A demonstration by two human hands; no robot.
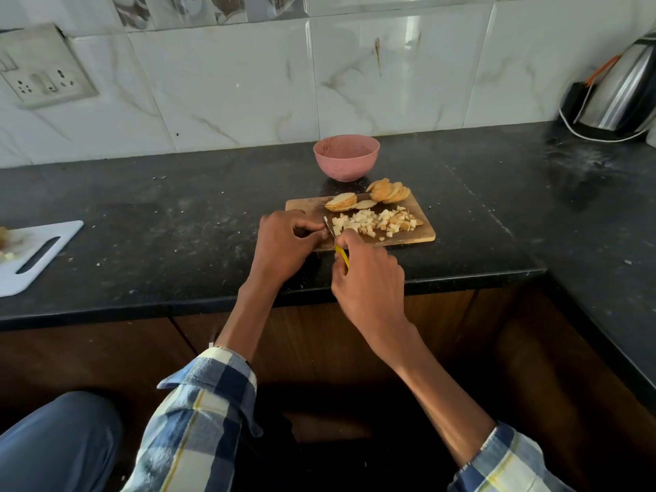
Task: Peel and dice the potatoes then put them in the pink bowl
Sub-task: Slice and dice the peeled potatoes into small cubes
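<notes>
A wooden cutting board lies on the black counter. On it sit a heap of diced potato and two stacks of potato slices, one at the back right and one left of it. My right hand grips a yellow-handled knife whose blade meets the board at the left edge of the dice. My left hand is curled on the board's left end, fingertips by the blade; what it holds is hidden. The pink bowl stands behind the board and looks empty.
A white cutting board with scraps lies at the far left of the counter. A steel kettle with its cord stands at the back right corner. The counter's front edge runs just below my hands. A wall socket is at upper left.
</notes>
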